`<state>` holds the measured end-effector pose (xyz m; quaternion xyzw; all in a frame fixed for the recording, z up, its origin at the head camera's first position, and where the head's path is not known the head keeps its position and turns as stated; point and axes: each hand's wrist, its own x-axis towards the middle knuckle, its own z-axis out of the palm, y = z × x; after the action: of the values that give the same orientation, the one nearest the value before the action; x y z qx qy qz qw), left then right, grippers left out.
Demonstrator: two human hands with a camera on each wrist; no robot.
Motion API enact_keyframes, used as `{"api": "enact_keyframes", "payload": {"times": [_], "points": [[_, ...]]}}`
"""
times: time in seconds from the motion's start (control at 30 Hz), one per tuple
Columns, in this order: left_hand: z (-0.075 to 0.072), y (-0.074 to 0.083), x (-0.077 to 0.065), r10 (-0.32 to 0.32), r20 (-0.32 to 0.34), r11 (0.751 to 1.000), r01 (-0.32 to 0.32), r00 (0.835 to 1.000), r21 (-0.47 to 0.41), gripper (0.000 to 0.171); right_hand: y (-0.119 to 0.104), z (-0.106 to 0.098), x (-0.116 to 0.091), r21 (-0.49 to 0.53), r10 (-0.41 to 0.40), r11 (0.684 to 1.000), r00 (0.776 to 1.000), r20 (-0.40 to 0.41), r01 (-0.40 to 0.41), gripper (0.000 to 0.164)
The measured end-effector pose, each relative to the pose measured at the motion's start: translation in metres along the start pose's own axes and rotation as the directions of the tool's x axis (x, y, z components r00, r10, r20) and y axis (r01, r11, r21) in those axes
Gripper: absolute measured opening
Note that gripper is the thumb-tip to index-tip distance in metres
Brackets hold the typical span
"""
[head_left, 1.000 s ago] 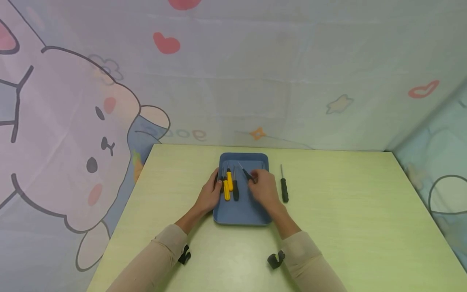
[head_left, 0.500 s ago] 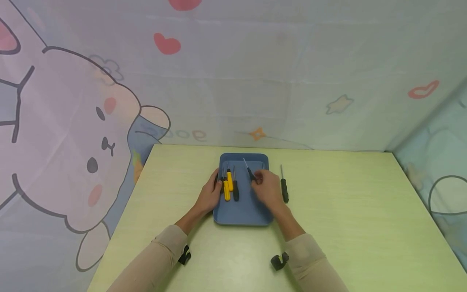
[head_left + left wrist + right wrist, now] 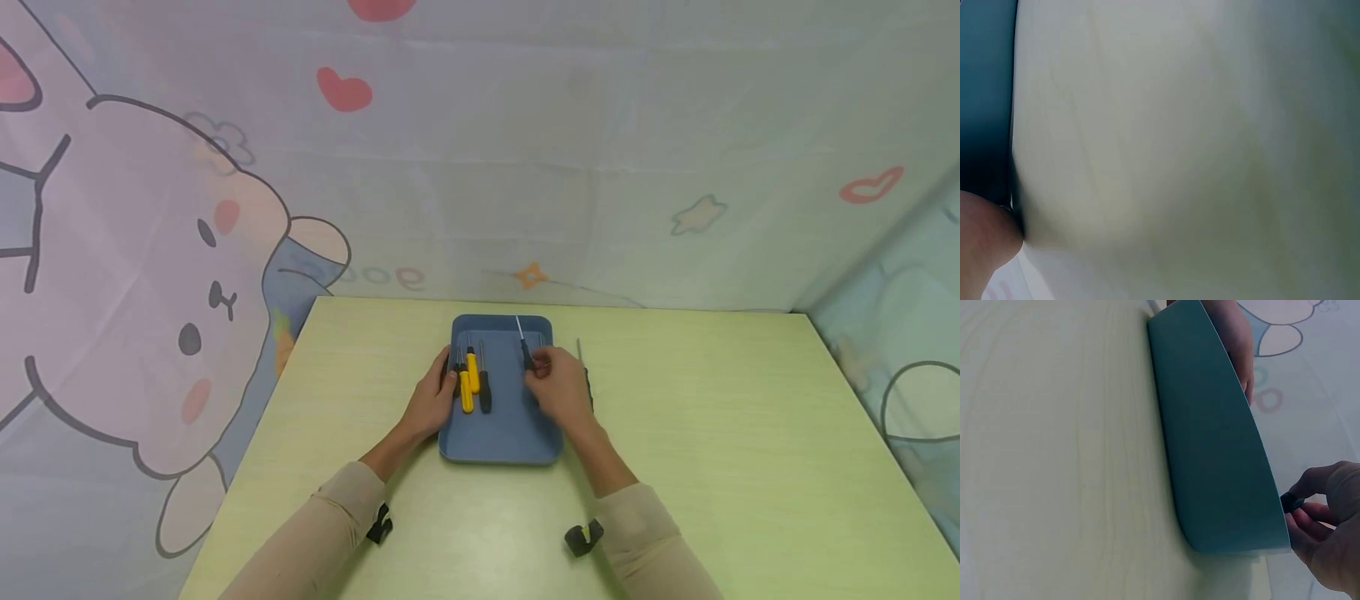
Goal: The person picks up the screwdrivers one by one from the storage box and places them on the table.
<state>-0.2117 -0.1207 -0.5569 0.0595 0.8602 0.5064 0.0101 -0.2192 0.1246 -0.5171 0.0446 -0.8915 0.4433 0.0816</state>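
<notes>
A blue tray (image 3: 498,437) lies on the table, and my left hand (image 3: 431,400) grips its left wall, thumb over the rim. My right hand (image 3: 561,385) pinches a black-handled screwdriver (image 3: 527,352) by its handle over the tray's right side, shaft pointing away. In the right wrist view, the handle end (image 3: 1292,502) shows between thumb and fingers beside the tray wall (image 3: 1216,437). Two yellow screwdrivers (image 3: 467,393) and a black one (image 3: 485,393) lie in the tray's left half. Another dark handle is partly hidden by the left thumb.
Right of the tray, another black screwdriver (image 3: 588,385) lies on the table (image 3: 712,433), partly covered by my right hand. A thin shaft (image 3: 541,339) shows near the tray's right wall. A printed cloth (image 3: 480,167) hangs behind the table.
My right hand has moved right across the tray with the screwdriver, whose shaft has swung more upright in the head view. The left hand has stayed on the tray.
</notes>
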Motion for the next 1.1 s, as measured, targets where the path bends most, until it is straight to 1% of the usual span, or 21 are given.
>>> {"api": "enact_keyframes", "payload": {"times": [0.27, 0.5, 0.63, 0.83, 1.1], "points": [[0.0, -0.002, 0.001, -0.003, 0.005, 1.0, 0.003, 1.0, -0.008, 0.058, 0.001, -0.006, -0.002, 0.027, -0.017, 0.999, 1.0, -0.021, 0.018, 0.03], [0.0, -0.002, 0.001, -0.038, 0.013, 0.999, 0.037, 0.999, 0.004, 0.057, 0.003, -0.013, -0.002, 0.056, -0.005, 0.998, 1.0, -0.028, 0.007, 0.029], [0.001, -0.002, 0.002, -0.029, 0.013, 1.0, 0.029, 0.999, 0.007, 0.058, 0.004, -0.018, -0.003, 0.059, 0.004, 0.998, 1.0, -0.026, -0.003, 0.027], [0.001, -0.002, 0.001, -0.029, 0.011, 1.0, 0.029, 1.0, -0.005, 0.058, 0.006, -0.023, -0.006, 0.084, -0.009, 0.996, 0.999, -0.04, 0.012, 0.027], [0.002, -0.002, 0.002, -0.026, 0.005, 1.0, 0.026, 1.0, -0.005, 0.057, 0.011, -0.028, -0.005, 0.085, -0.012, 0.996, 0.998, -0.057, 0.017, 0.028]]}}
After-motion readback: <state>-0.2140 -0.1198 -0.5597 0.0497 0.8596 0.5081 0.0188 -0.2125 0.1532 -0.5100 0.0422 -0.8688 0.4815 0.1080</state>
